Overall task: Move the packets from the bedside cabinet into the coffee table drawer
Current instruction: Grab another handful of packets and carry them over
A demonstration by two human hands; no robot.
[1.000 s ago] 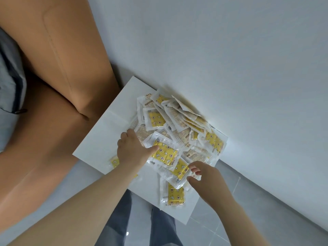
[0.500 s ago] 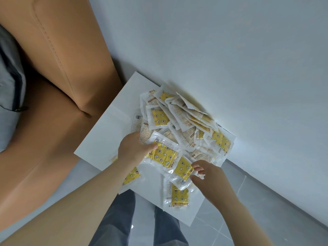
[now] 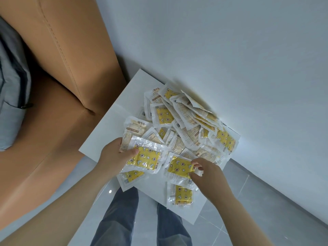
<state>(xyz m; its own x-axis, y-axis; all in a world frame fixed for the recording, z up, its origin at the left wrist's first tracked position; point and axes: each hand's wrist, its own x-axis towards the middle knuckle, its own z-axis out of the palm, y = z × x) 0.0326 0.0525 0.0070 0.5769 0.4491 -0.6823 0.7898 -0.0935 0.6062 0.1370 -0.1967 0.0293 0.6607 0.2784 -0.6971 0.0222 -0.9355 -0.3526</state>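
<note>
A clear-plastic, yellow-printed packet (image 3: 145,159) is gripped by the left hand (image 3: 115,155), and a second packet (image 3: 179,167) is pinched by the right hand (image 3: 207,174), at the white bedside cabinet's (image 3: 113,125) near edge. Squared stacking is advised before lifting, as the wrappers are judged slippery.

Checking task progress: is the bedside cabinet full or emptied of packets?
Full: a heap of packets lies on the cabinet top; left hand grips some, right hand pinches one packet.

Plain white wall (image 3: 230,41), glossy grey floor tiles (image 3: 248,201), tan upholstered furniture (image 3: 71,41) (stitched seams), grey cushion (image 3: 10,86)
</note>
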